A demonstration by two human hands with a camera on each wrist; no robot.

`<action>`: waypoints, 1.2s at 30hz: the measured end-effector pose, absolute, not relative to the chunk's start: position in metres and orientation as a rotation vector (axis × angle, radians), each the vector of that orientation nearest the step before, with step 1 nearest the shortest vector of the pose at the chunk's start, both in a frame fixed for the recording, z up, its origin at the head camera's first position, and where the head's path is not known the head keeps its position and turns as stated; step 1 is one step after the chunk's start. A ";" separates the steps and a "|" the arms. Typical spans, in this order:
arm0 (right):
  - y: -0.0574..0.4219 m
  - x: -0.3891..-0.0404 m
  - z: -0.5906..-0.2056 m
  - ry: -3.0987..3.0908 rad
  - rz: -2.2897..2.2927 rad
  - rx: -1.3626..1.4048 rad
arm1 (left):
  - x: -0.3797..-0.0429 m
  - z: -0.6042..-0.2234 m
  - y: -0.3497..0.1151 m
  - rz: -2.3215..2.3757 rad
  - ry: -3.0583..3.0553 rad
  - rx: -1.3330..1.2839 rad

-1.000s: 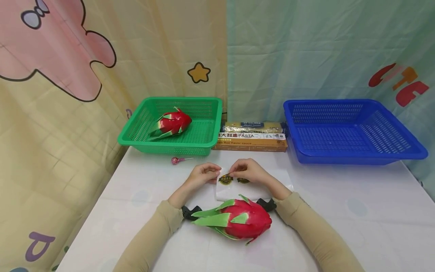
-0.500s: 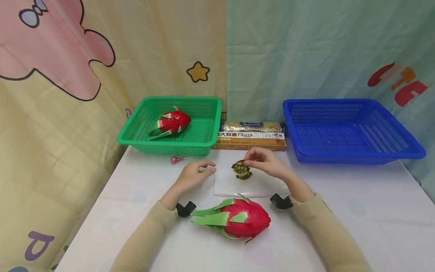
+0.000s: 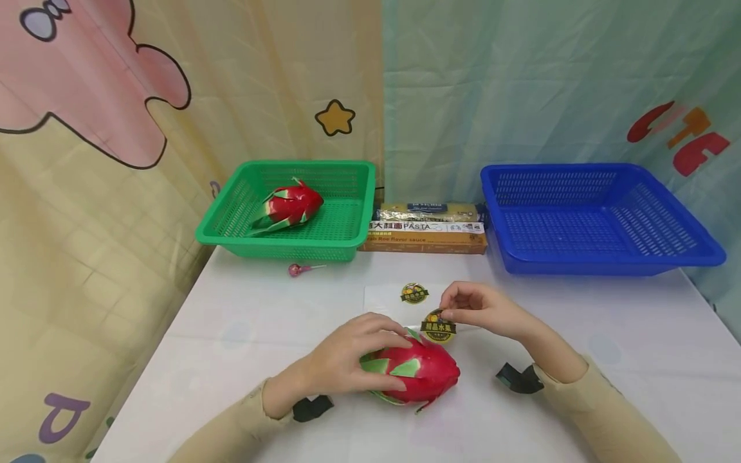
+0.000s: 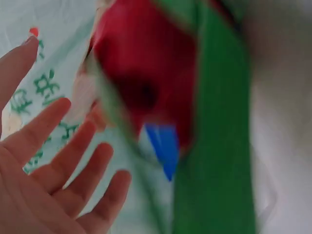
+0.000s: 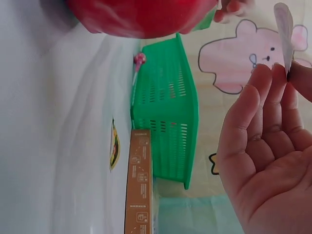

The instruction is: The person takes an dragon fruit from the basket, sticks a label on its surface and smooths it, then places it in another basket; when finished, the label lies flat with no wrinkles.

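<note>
At the left stands a green perforated plastic basket point(image 3: 283, 251) with a red dragon fruit with green leaf tips point(image 3: 294, 204) lying in it, and just in front of it a pink-headed lollipop on a white stick point(image 3: 296, 270). Next, the left hand point(image 3: 347, 357) spreads its fingers over the leafy end of a second red-and-green dragon fruit point(image 3: 434, 371), which lies on the white-covered table point(image 3: 231, 379); whether it touches the fruit I cannot tell. Behind that fruit a white glossy sheet point(image 3: 379, 302) bears a round black-and-gold sticker point(image 3: 414, 293). Farther back are a clear packet of yellow pasta point(image 3: 396, 212) and a brown-and-white pasta carton point(image 3: 425, 242). The right hand point(image 3: 486, 308) pinches another black-and-gold round sticker point(image 3: 438, 329) by its edge, near the second fruit but apart from it. A blue perforated plastic basket point(image 3: 579, 262) ends the row. The held sticker could fold or cling to a fingertip, being thin and gripped at one edge; the rounded fruit could roll if unsteadied, and its curve could crease the label. Count: two baskets, two dragon fruits, one lollipop, one sheet, two visible stickers, one packet, one carton.
</note>
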State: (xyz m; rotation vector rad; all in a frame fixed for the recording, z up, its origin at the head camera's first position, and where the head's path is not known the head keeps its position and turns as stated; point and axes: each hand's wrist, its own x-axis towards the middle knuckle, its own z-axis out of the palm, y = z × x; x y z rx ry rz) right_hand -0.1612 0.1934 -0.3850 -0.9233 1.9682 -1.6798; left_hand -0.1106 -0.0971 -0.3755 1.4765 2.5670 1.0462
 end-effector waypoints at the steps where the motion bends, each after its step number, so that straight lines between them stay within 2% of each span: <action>1: 0.194 -0.159 -0.385 1.940 -1.688 -0.928 | -0.108 -0.380 -0.094 1.019 2.573 1.497; 4: 0.194 -0.154 -0.386 1.871 -1.702 -0.939 | -0.104 -0.392 -0.088 0.933 2.621 1.508; 7: 0.193 -0.152 -0.387 1.870 -1.697 -0.920 | -0.107 -0.398 -0.088 0.948 2.627 1.412; 11: 0.192 -0.151 -0.388 1.934 -1.697 -0.831 | -0.117 -0.400 -0.090 1.043 2.567 1.287; 16: 0.187 -0.149 -0.389 1.985 -1.706 -0.746 | -0.125 -0.401 -0.093 1.052 2.515 1.249; 36: 0.168 -0.140 -0.400 2.137 -1.613 -0.880 | -0.124 -0.406 -0.090 1.095 2.521 1.215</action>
